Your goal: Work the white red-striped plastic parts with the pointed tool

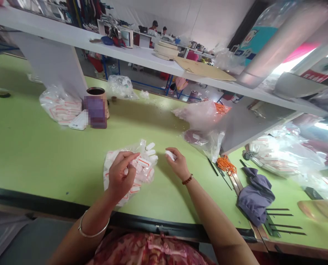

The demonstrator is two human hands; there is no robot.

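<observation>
A clear plastic bag (142, 163) full of small white pieces with red markings lies on the green table (28, 147) in front of me. My left hand (121, 176) rests on top of this bag, fingers curled and pinching at one of the pieces. To the right of the bag, my right hand (177, 162) is closed on a small white piece (170, 154), held just above the table. A few loose white pieces (150, 149) lie at the bag's far edge.
Another bag of white pieces (59, 106) and a dark cylinder (97, 106) stand at the back left. Clear bags (205, 125), orange clips (227, 165), a purple cloth (255, 197) and black strips (280, 221) lie to the right. A white shelf (142, 55) runs overhead. People sit far behind.
</observation>
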